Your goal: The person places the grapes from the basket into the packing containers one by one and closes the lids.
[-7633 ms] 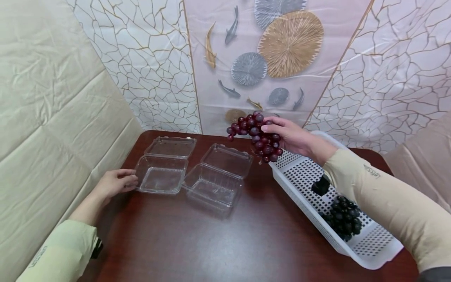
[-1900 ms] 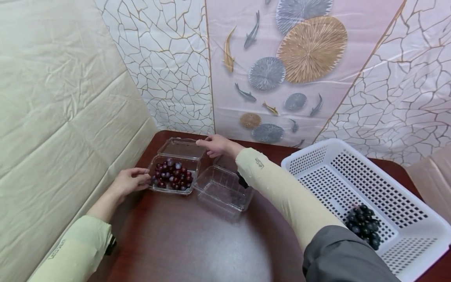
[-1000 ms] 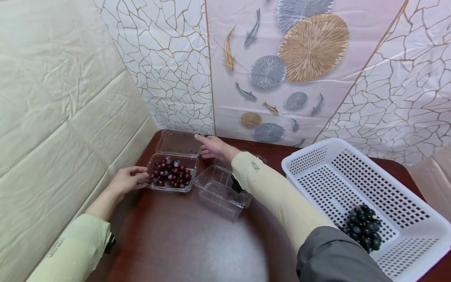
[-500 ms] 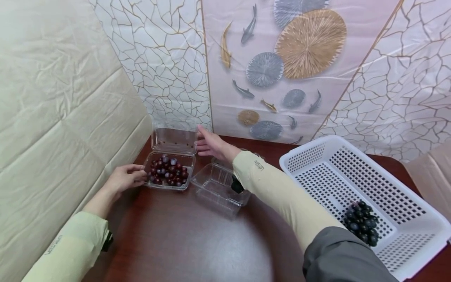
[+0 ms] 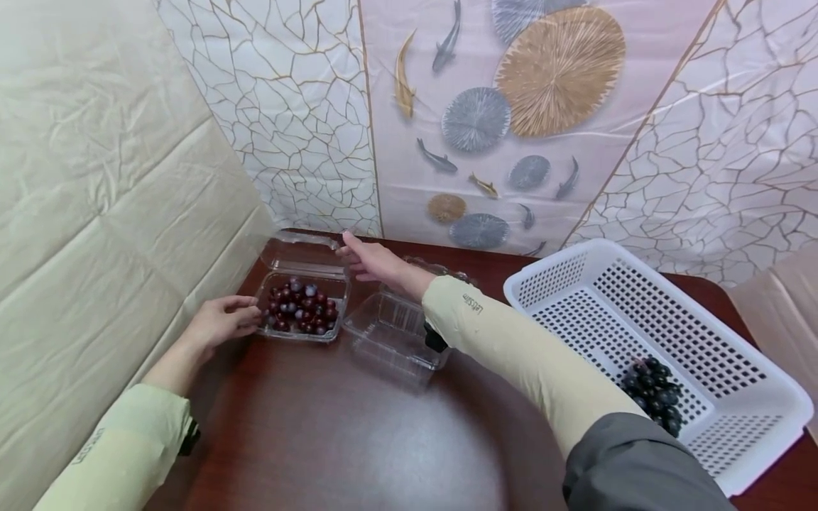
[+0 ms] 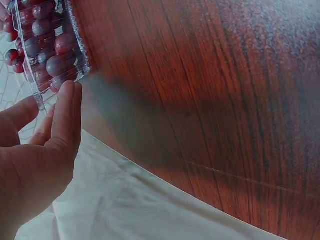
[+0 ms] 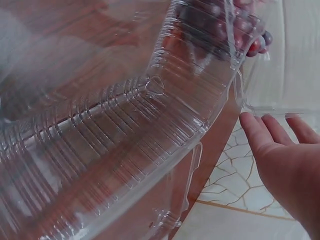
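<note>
One left hand [image 5: 221,322] pinching a box [image 5: 300,337] of grapes [image 5: 299,307], right hand [image 5: 379,265], unclenched, touching the lid [image 5: 299,257] behind the box

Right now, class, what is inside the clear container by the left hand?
Dark red grapes, some bluish, lie in the clear container; whatever is beneath them is covered and cannot be seen.

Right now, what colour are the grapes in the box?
The grapes are dark red to purple, best seen in the head view.

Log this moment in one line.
left hand: pinches container corner; right hand: at open lid; red grapes: in container; dark grapes: in white basket
</note>
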A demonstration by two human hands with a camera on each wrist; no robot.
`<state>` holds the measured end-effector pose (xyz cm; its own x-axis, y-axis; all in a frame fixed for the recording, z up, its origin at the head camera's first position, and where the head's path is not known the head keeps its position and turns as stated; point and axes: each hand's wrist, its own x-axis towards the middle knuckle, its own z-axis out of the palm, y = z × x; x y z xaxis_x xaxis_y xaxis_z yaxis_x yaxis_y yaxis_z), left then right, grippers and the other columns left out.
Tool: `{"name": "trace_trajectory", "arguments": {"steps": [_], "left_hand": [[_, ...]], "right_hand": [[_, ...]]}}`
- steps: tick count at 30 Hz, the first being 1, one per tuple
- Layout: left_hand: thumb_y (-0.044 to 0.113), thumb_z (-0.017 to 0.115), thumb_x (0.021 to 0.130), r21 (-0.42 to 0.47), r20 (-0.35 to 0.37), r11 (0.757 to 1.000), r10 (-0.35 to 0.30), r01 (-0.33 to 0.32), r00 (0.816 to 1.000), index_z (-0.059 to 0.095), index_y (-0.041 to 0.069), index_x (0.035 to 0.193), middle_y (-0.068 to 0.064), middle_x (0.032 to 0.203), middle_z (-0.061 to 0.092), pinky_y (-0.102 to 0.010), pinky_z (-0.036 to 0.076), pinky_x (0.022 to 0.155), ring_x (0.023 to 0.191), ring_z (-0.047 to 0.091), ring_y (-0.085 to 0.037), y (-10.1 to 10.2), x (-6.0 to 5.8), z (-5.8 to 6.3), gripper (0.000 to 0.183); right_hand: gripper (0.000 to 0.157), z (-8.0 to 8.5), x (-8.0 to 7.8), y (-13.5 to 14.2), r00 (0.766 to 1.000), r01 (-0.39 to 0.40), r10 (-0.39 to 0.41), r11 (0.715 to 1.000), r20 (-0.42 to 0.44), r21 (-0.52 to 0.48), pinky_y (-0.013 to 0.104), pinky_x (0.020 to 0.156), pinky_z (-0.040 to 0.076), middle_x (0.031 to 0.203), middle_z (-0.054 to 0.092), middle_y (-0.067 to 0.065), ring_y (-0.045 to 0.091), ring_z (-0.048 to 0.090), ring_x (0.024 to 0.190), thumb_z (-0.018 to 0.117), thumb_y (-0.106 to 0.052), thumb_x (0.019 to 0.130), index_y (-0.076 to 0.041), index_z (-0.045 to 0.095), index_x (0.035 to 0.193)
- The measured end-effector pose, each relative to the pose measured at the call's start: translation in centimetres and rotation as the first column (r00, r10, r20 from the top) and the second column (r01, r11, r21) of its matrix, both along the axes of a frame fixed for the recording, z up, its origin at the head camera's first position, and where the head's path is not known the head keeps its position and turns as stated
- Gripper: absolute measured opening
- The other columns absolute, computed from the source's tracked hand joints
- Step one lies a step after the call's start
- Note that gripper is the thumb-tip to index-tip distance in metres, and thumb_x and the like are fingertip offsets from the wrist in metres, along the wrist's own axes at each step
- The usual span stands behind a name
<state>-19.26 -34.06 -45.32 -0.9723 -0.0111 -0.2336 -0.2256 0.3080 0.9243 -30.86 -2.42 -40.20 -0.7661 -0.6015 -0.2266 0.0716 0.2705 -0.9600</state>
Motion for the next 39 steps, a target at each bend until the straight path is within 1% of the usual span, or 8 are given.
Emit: {"name": "trace_trajectory", "arguments": {"steps": [3, 8, 15, 22, 26, 30, 34, 39], "left_hand": [[0.003, 0.053, 0.111, 0.016, -0.009, 1.0, -0.003, 0.003, 1.0, 0.04, -0.025, 0.148, -0.025, 0.121, 0.073, -0.026, 0.067, 0.087, 0.09, 0.074, -0.003, 0.0, 0.0, 0.2, 0.048], [0.002, 0.054, 0.11, 0.031, -0.015, 1.0, -0.005, 0.005, 1.0, 0.039, -0.026, 0.147, -0.02, 0.116, 0.075, -0.025, 0.067, 0.087, 0.089, 0.073, -0.002, 0.0, 0.2, 0.3, 0.049], [0.002, 0.054, 0.11, 0.046, -0.023, 0.999, 0.001, 0.0, 1.0, 0.039, -0.026, 0.147, -0.025, 0.12, 0.072, -0.026, 0.068, 0.086, 0.091, 0.072, 0.0, -0.2, 0.8, 0.1, 0.049], [0.008, 0.048, 0.113, 0.146, 0.001, 0.989, 0.034, -0.033, 0.999, 0.046, -0.022, 0.142, -0.007, 0.107, 0.076, -0.025, 0.068, 0.086, 0.092, 0.073, -0.003, -0.8, 1.1, -0.2, 0.041], [0.01, 0.041, 0.115, 0.19, 0.03, 0.98, 0.055, -0.059, 0.998, 0.041, -0.021, 0.148, -0.001, 0.102, 0.077, -0.026, 0.068, 0.086, 0.092, 0.074, -0.005, -1.1, 1.0, -0.1, 0.046], [0.019, 0.037, 0.117, 0.174, 0.072, 0.982, 0.061, -0.073, 0.996, 0.034, -0.021, 0.153, 0.003, 0.096, 0.075, -0.029, 0.069, 0.084, 0.088, 0.074, -0.007, -1.4, 0.8, 0.7, 0.053], [0.03, 0.035, 0.118, 0.136, 0.105, 0.99, 0.029, -0.043, 0.994, 0.031, -0.019, 0.154, 0.003, 0.095, 0.074, -0.032, 0.069, 0.084, 0.087, 0.075, -0.009, -1.8, 0.7, 1.6, 0.061], [0.025, 0.041, 0.117, 0.158, 0.119, 0.987, -0.016, -0.003, 0.993, 0.028, -0.02, 0.155, -0.006, 0.106, 0.073, -0.033, 0.069, 0.088, 0.091, 0.076, -0.011, -2.1, 0.8, 1.6, 0.06]], "right_hand": [[0.072, 0.2, 0.5, 0.0, 0.987, -0.017, 0.042, 0.988, -0.157, 0.155, 0.047, 0.123, 0.047, 0.163, 0.049, 0.015, 0.033, 0.051, 0.147, 0.032, -0.059, 0.114, -0.007, 0.05, 0.159], [0.073, 0.5, 1.5, 0.0, 0.905, -0.04, 0.205, 0.914, -0.373, 0.404, 0.042, 0.128, 0.04, 0.164, 0.05, 0.004, 0.026, 0.046, 0.152, 0.028, -0.065, 0.112, -0.016, 0.048, 0.162], [0.061, 0.1, 2.5, -0.5, 0.807, -0.116, 0.365, 0.869, -0.464, 0.481, 0.039, 0.129, 0.038, 0.162, 0.052, 0.004, 0.023, 0.045, 0.152, 0.035, -0.054, 0.115, -0.018, 0.051, 0.161], [0.057, -0.6, 3.1, -1.1, 0.693, -0.133, 0.504, 0.792, -0.516, 0.595, 0.041, 0.134, 0.029, 0.171, 0.039, 0.01, 0.026, 0.031, 0.16, 0.04, -0.05, 0.115, -0.02, 0.046, 0.163], [0.06, -0.9, 3.2, -1.0, 0.673, -0.142, 0.538, 0.767, -0.507, 0.626, 0.044, 0.133, 0.03, 0.174, 0.034, 0.007, 0.024, 0.027, 0.162, 0.043, -0.052, 0.114, -0.021, 0.043, 0.165], [0.061, -1.1, 3.3, -0.8, 0.662, -0.131, 0.548, 0.756, -0.51, 0.642, 0.045, 0.132, 0.032, 0.175, 0.029, 0.005, 0.023, 0.025, 0.162, 0.046, -0.054, 0.113, -0.023, 0.042, 0.166], [0.063, -1.2, 3.3, -0.7, 0.641, -0.101, 0.561, 0.738, -0.524, 0.668, 0.045, 0.131, 0.036, 0.177, 0.027, 0.002, 0.024, 0.028, 0.161, 0.05, -0.054, 0.111, -0.025, 0.042, 0.166], [0.064, -1.3, 3.3, -0.9, 0.619, -0.09, 0.58, 0.721, -0.529, 0.687, 0.046, 0.129, 0.038, 0.176, 0.027, 0.003, 0.025, 0.03, 0.16, 0.055, -0.054, 0.11, -0.024, 0.043, 0.165]]}}
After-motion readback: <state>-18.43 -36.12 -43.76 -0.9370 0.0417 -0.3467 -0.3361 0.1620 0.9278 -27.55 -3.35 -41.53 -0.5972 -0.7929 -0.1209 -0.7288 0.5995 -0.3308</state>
